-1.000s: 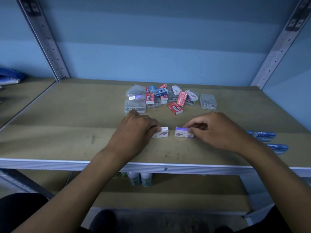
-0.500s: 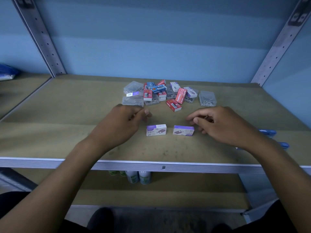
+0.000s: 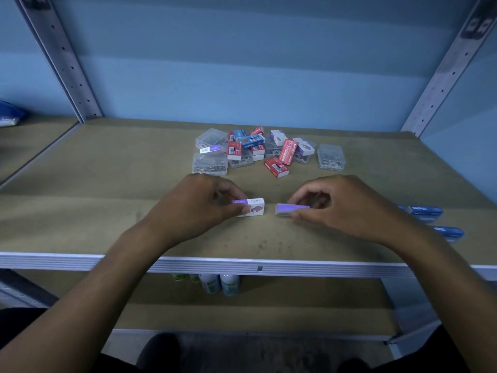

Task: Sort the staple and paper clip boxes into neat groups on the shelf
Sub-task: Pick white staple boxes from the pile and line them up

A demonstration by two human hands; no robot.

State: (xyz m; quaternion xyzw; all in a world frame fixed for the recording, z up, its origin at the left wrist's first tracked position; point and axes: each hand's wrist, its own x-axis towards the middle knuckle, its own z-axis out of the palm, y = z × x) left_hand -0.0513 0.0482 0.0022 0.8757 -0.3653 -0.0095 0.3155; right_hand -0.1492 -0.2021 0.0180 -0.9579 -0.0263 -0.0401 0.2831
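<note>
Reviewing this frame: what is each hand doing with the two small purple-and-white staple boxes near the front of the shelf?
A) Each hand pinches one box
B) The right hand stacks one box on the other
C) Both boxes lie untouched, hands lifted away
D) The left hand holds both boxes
A: the left hand pinches the left purple-and-white staple box, and the right hand pinches the right purple-and-white staple box; the boxes sit apart on the brown shelf board.
</note>
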